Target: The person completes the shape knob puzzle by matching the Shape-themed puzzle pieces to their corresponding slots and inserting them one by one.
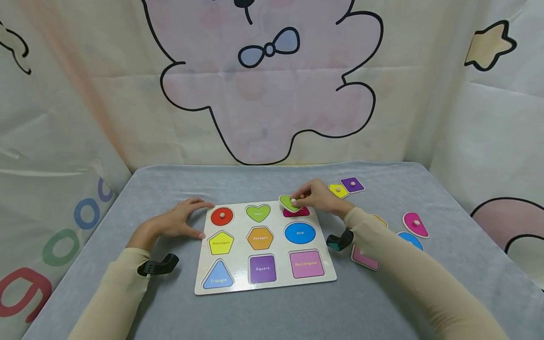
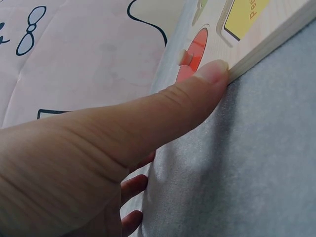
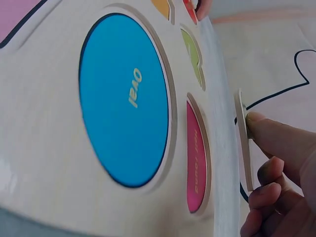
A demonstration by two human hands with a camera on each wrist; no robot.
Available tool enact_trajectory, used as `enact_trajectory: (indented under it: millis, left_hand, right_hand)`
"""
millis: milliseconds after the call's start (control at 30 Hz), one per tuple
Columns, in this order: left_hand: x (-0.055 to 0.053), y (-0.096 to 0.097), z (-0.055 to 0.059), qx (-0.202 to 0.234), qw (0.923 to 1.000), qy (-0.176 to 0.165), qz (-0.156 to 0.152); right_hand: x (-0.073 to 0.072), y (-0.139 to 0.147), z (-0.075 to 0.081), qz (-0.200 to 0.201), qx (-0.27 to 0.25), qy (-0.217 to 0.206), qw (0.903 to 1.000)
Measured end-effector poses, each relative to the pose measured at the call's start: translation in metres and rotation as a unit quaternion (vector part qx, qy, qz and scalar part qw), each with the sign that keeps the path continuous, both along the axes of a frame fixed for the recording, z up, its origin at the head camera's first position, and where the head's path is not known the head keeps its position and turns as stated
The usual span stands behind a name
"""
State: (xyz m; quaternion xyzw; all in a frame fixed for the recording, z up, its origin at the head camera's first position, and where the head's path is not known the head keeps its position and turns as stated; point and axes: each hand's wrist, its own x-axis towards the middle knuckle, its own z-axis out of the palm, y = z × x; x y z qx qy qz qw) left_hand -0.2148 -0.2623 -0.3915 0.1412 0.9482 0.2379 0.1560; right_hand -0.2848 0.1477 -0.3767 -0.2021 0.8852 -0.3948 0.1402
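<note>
My right hand (image 1: pixel 320 196) pinches the knob of a green heart puzzle piece (image 1: pixel 286 202), raised over the board's top right. In the head view the piece partly covers the pink half-round recess (image 1: pixel 301 212). The right wrist view shows the heart piece (image 3: pixel 243 148) edge-on, apart from the board. My left hand (image 1: pixel 176 221) rests at the left edge of the wooden puzzle board (image 1: pixel 240 229), with its thumb (image 2: pixel 197 89) straight against the edge near the corner. The red circle piece (image 1: pixel 217 220) sits in its slot, knob up. The green heart recess (image 1: pixel 258 216) shows its printed label.
Right of the board lie loose knobbed pieces: a purple square (image 1: pixel 358 186), a yellow pentagon (image 1: pixel 336 192), a pink half-round (image 1: pixel 410 219), a blue oval (image 1: pixel 411 240), a pink rectangle (image 1: pixel 365 260) and an orange piece (image 1: pixel 380 219), partly behind the right sleeve. Grey cloth (image 1: pixel 272 316) covers the table.
</note>
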Motion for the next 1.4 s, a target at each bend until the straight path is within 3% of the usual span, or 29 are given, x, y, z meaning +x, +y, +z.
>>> enact_trajectory:
  millis: [400, 1400]
  left_hand:
    - [-0.001, 0.001, 0.004, -0.001, 1.0000, 0.003, 0.001]
    - [0.000, 0.000, 0.001, -0.001, 1.0000, 0.000, -0.005]
  right_hand:
    - [-0.001, -0.028, 0.005, 0.020, -0.012, -0.008, 0.9997]
    - [-0.001, -0.078, -0.014, 0.073, -0.024, -0.003, 0.9970]
